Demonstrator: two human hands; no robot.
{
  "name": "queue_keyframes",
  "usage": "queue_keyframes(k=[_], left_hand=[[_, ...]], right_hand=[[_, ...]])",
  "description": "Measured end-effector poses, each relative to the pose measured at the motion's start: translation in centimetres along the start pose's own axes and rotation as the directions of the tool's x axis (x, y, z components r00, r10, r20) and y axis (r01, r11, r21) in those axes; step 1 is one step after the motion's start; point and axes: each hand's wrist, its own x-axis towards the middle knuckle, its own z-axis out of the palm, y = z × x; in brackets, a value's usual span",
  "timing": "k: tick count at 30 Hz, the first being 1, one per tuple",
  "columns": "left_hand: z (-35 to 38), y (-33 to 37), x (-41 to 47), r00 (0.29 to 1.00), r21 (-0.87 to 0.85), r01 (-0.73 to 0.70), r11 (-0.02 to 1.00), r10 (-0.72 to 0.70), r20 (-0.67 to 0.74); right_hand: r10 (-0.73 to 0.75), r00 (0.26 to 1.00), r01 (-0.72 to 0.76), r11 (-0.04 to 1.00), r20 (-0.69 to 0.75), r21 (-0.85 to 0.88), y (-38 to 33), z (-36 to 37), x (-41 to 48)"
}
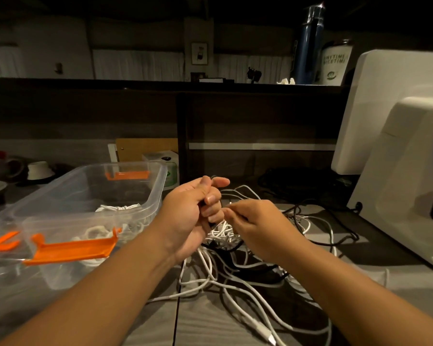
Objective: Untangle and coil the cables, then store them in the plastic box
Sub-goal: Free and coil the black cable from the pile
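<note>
Our left grip [193, 213] is curled tight round a dark strand of the cables [223, 236], and our right grip [255, 226] pinches a thin white strand just beside it. The cables, white and black, lie knotted in loose loops on the grey table [210, 320]. Left of them sits the clear plastic box [158, 193] with 2 orange latches [70, 250], holding a coiled white cable [118, 208].

My left hand [193, 211], at 10 o'clock from my right hand [255, 228]: fingers curled round a dark cable [212, 176]. Right fingertips pinch a white cable [231, 204]. Forearms bare.
</note>
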Motion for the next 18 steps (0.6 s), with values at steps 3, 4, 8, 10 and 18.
queue_keyframes(k=[3,4,8,10,18], left_hand=[[-0.3,0.2,0.3,0.999,-0.044,-0.01,0.999,0.008,-0.038],[-0.3,0.2,0.4,0.999,-0.049,-0.011,0.999,0.009,-0.041],[0.0,0.0,0.1,0.999,-0.069,-0.036,0.997,0.036,-0.002],[0.1,0.0,0.1,0.996,-0.041,-0.081,0.996,0.082,0.017],[-0.3,-0.4,0.4,0.993,-0.081,-0.062,0.995,0.069,0.095]], right_hand=[[-0.057,0.993,0.065,0.996,0.107,-0.068,-0.5,0.1,-0.2],[-0.059,0.991,0.07,0.994,0.123,-0.084,-0.7,0.2,-0.3],[-0.074,0.983,0.101,0.982,0.165,-0.163,-1.0,0.2,-0.4],[-0.082,0.986,0.106,0.979,0.142,-0.175,-1.0,0.0,-0.5],[-0.124,0.976,0.17,0.948,0.179,-0.269,-1.5,0.5,-0.5]])
